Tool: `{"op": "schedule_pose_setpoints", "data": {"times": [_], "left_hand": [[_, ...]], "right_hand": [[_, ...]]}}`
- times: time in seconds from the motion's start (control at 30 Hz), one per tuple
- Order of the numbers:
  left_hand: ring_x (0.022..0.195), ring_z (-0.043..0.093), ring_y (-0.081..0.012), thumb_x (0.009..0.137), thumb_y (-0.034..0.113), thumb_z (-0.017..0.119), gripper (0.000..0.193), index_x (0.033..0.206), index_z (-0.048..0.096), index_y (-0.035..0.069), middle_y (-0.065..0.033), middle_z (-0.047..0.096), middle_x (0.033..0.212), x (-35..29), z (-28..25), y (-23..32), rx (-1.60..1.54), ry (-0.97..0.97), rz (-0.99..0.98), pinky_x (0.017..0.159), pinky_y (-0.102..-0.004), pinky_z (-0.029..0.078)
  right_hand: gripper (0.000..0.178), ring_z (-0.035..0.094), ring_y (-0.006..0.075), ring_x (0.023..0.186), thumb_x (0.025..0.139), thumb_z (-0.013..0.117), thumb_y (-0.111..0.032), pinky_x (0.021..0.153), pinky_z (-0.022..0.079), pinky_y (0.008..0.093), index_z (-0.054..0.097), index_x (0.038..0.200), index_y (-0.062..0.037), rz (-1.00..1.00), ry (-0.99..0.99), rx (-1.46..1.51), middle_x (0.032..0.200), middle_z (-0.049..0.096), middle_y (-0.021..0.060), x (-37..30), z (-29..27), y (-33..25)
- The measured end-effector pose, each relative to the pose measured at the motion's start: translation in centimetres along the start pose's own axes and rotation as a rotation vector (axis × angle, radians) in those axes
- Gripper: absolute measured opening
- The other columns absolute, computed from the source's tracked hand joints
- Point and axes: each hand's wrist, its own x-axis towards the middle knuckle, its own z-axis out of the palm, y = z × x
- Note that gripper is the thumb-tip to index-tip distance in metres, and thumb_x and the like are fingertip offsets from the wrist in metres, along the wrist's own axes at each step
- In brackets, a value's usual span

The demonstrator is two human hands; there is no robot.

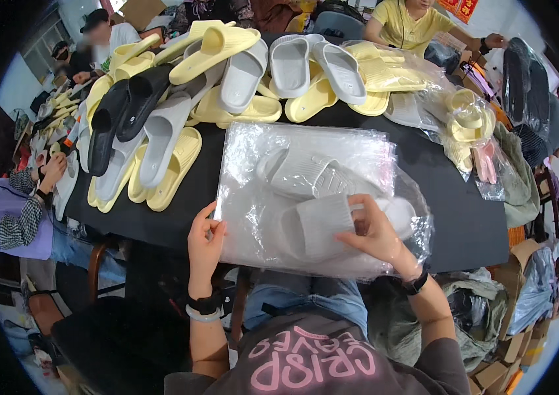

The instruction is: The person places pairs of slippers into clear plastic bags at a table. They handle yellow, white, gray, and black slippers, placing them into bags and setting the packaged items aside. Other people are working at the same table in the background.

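A stack of clear plastic bags lies flat on the black table in front of me. On it, side by side, are two light grey slippers: the farther slipper shows through shiny film, and the nearer slipper has its ribbed strap toward me. My right hand grips the nearer slipper at its strap opening, thumb on top and fingers tucked in. Loose film bunches around the slippers' right ends. At the stack's left edge, my left hand pinches the plastic between thumb and curled fingers.
Yellow slippers, grey slippers and black slippers are heaped along the table's far and left sides. Bagged slippers lie at the right. A person in yellow sits opposite; another person's hands are at the left.
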Motion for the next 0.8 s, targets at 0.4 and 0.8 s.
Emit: {"op": "schedule_pose_setpoints", "data": {"times": [0.4, 0.8], "left_hand": [[0.068, 0.048, -0.0059, 0.09, 0.0, 0.063, 0.038, 0.128, 0.06, 0.003, 0.0009, 0.058, 0.075, -2.3, -1.6, -1.5, -0.057, 0.057, -0.095, 0.065, -0.0219, 0.039], [0.132, 0.045, -0.0367, 0.088, -0.001, 0.055, 0.049, 0.137, 0.048, -0.002, -0.0215, 0.049, 0.141, 0.7, 0.1, 0.8, 0.334, -0.091, 0.317, 0.11, -0.0431, 0.037]], "right_hand": [[0.064, 0.063, 0.0147, 0.084, 0.088, 0.071, -0.001, 0.064, 0.053, 0.0245, 0.031, 0.137, -0.0082, 0.084, -0.085, 0.382, 0.117, 0.056, 0.0089, 0.0, 3.2, -1.7], [0.063, 0.041, 0.0345, 0.136, 0.083, 0.073, -0.023, 0.112, 0.034, 0.0456, 0.049, 0.139, -0.0077, -0.467, -0.218, -0.757, 0.143, 0.047, 0.0179, 5.9, -0.4, -0.7]]}}
